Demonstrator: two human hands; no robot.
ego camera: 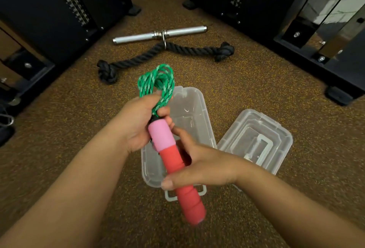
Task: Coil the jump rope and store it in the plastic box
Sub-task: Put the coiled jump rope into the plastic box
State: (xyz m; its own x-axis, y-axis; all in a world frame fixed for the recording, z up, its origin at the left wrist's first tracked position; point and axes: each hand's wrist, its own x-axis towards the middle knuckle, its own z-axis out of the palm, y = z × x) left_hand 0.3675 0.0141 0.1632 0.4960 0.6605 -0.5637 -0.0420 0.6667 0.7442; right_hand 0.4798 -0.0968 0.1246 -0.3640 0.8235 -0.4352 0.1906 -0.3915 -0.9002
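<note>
Jump rope bundled in both hands over the open box

Jump rope (158, 83) sits gathered in green loops that stick up past the fingers of the left hand (138, 123). That hand is closed around the loops just where the cord meets the pink top of the handle (173, 160). The right hand (199, 166) is wrapped around the red part of the handle lower down, thumb across the front, with the handle's end poking out toward the person.

Directly beneath both hands, on the speckled floor (69, 129), lies the clear plastic box (189, 99), open and with nothing visible inside. Its lid (256, 141) lies upside down just to the right of the right hand, touching the box's edge.

Beyond the left hand, farther out on the floor, rest a thick black rope (158, 54) and a metal bar (160, 34), between two black machine frames (59, 10).
</note>
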